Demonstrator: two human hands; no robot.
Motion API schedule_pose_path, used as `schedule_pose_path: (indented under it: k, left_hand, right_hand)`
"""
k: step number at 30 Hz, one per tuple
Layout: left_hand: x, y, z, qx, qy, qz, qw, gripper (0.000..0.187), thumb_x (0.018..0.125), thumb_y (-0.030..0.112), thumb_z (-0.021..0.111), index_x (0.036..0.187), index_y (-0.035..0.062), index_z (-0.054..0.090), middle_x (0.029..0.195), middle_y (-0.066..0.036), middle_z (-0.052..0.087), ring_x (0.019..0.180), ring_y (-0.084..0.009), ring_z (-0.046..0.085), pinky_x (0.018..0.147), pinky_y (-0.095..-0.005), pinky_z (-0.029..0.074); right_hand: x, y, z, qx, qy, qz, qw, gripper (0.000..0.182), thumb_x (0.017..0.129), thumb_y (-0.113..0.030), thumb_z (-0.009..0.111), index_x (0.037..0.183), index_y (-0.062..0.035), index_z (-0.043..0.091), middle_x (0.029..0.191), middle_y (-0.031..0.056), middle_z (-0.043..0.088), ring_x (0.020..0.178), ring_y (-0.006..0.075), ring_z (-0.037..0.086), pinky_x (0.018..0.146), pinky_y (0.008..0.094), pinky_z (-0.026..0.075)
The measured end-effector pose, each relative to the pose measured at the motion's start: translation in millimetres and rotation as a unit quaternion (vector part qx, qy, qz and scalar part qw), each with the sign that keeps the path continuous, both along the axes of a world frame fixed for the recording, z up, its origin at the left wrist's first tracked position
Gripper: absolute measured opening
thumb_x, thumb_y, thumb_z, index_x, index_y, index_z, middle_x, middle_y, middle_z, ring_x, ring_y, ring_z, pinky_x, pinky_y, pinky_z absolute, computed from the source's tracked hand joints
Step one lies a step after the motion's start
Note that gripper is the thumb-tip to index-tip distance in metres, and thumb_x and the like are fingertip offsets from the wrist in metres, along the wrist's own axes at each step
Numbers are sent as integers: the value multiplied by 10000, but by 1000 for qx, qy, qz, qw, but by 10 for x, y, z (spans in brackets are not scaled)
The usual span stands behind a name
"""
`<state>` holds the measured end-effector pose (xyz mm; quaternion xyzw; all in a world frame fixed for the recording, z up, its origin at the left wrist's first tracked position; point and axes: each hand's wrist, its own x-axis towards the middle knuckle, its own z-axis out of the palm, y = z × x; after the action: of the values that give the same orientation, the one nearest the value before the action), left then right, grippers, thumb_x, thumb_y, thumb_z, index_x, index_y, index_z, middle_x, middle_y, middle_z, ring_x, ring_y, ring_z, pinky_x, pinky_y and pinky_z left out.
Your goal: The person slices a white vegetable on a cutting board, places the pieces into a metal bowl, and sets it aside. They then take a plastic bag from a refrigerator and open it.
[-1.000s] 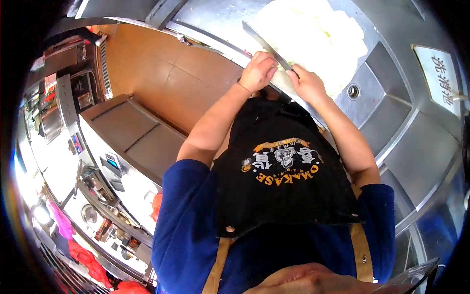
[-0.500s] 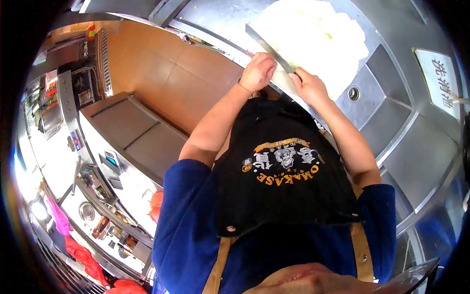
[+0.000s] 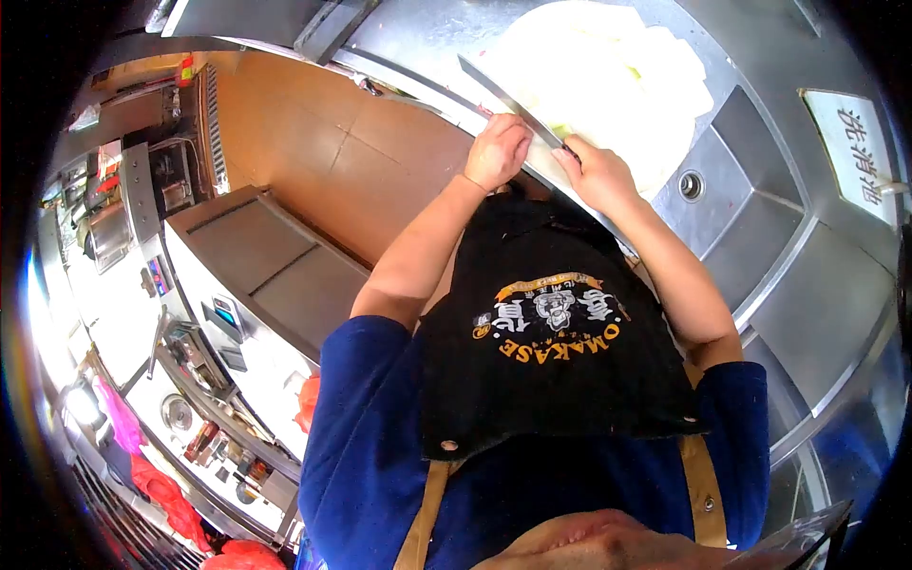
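Observation:
My right hand is closed round the handle of a long-bladed kitchen knife. Its blade points up and to the left, over the near edge of a white round board or surface, which is badly overexposed. Close to the blade, on its near side, my left hand is curled with the fingers tucked in; whatever it pinches, if anything, is hidden. A small piece of something green shows beside the blade near the handle. Pale leafy pieces lie farther back, washed out by glare.
A metal sink with a drain is at the right, below a white sign. The steel counter runs along the top. Brown floor tiles and a steel cabinet lie to the left. A black apron covers my front.
The knife has shifted left and slightly nearer, with its tip farther to the left. Both hands stay close together in much the same place. The whole view has tilted a little.

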<state>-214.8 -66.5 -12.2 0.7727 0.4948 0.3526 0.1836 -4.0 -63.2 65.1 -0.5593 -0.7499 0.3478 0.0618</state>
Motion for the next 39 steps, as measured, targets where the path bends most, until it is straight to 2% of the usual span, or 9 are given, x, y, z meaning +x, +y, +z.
schedule_pose_path:
  k: [9, 15, 18, 21, 28, 32, 34, 36, 39]
  left_hand:
    - [110, -35, 73, -15, 24, 11, 1000, 166, 782, 53, 737, 929, 30, 664, 1034, -114, 637, 995, -334, 620, 867, -409, 524]
    - [153, -96, 649, 49, -13, -4, 999, 152, 786, 72, 723, 920, 31, 667, 997, -148, 643, 970, -354, 615, 871, -443, 494]
    - [255, 68, 1114, 41, 60, -139, 988, 512, 910, 301, 673, 1332, 28, 576, 1408, -200, 527, 1358, -377, 447, 1156, -525, 294]
    - [269, 378, 765, -112, 238, -337, 904, 845, 988, 663, 334, 1550, 34, 286, 1623, -196, 233, 1527, -352, 135, 1229, -531, 87]
    - [145, 1097, 409, -129, 364, -399, 832, 866, 988, 683, 297, 1580, 57, 203, 1650, -186, 147, 1539, -335, 81, 1230, -541, 56]
    - [-12, 1435, 97, -151, 210, -314, 913, 807, 981, 639, 401, 1558, 85, 294, 1645, -189, 164, 1533, -336, 121, 1231, -534, 104]
    - [14, 1423, 0, -172, 155, -271, 934, 797, 970, 630, 445, 1547, 93, 329, 1639, -195, 183, 1527, -346, 144, 1230, -530, 125]
    - [92, 1151, -57, -60, 174, -305, 935, 823, 889, 642, 568, 1512, 126, 418, 1613, -202, 250, 1512, -369, 178, 1222, -542, 117]
    - [278, 854, -34, -31, 203, -277, 938, 773, 876, 636, 593, 1498, 199, 449, 1584, -210, 296, 1488, -405, 216, 1201, -579, 154]
  right_hand:
    - [74, 9, 38, -9, 0, 5, 1000, 345, 980, -417, 573, 1078, -93, 640, 823, 189, 690, 790, 405, 675, 692, 485, 523]
    - [352, -74, 323, 173, -10, -35, 984, 294, 882, -312, 687, 1041, -83, 597, 968, 127, 686, 865, 321, 690, 711, 445, 540]
    - [383, -84, 228, 171, -89, -16, 981, 281, 863, -289, 699, 1018, -79, 594, 938, 125, 675, 884, 324, 680, 724, 442, 538]
    - [253, -205, 218, 207, -117, -15, 971, 275, 809, -245, 728, 996, -92, 597, 881, 86, 652, 831, 296, 671, 704, 432, 534]
    - [168, -866, 368, 234, -140, -25, 962, 286, 752, -204, 752, 989, -121, 615, 855, 35, 617, 817, 238, 640, 697, 388, 497]
    - [273, -1731, 419, 130, -79, -202, 968, 299, 859, -180, 734, 1119, -74, 632, 855, 80, 667, 813, 293, 678, 712, 425, 520]
    - [219, -2150, -20, 1, 159, -416, 895, 314, 955, -202, 653, 1242, -86, 595, 771, 27, 624, 674, 210, 638, 613, 369, 507]
    - [30, -2191, -181, -158, 411, -564, 699, 345, 1014, -253, 579, 1328, -113, 544, 718, -2, 569, 568, 126, 545, 513, 282, 451]
    - [-315, -1953, -533, -170, 476, -633, 587, 290, 1019, -305, 555, 1251, -131, 550, 711, 7, 560, 523, 117, 500, 480, 241, 416]
